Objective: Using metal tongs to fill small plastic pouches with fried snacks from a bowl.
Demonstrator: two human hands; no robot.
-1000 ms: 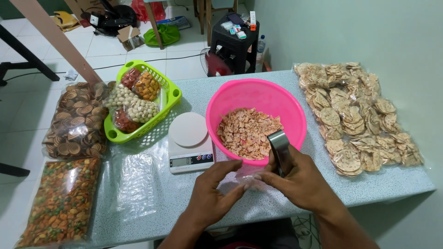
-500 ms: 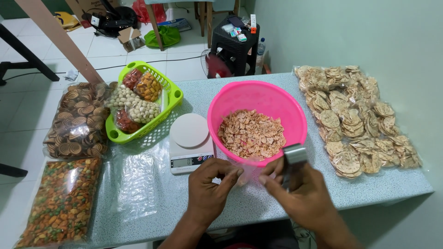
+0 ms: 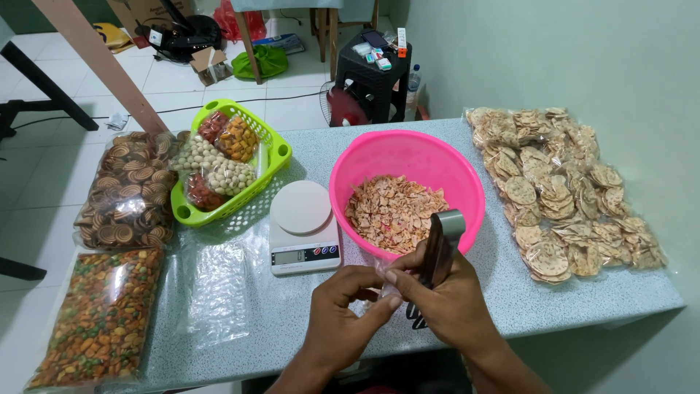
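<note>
Both hands have drawn closer together at the near edge of the tabletop (image 3: 554,292), just in front of the pink bowl (image 3: 467,182). Half a second ago they stood a little apart with the thin clear bag stretched loosely between them; now the left hand (image 3: 343,314) and the right hand (image 3: 445,303) meet, fingertips touching over the small clear plastic bag (image 3: 385,276), which sits crumpled between them, just beside the bowl's near rim. The left grip is pressed together, pinching the bag's edge. The right grip is closed around the handle of a metal scoop (image 3: 437,244) while its thumb and forefinger also nip the bag. The scoop has swung too: its flat end, level a moment ago, now points up and leans over the bowl's near rim, above the flaked crackers (image 3: 390,208).

Judging by this, the bag mouth is being worked apart and nothing has gone into it yet.

The white kitchen scale (image 3: 302,226) stands bare just left of the bowl. Nothing else has shifted: the green basket (image 3: 273,157) of small snack packs towards the far left, and the large bag of round crackers (image 3: 569,190) along the right edge.
</note>
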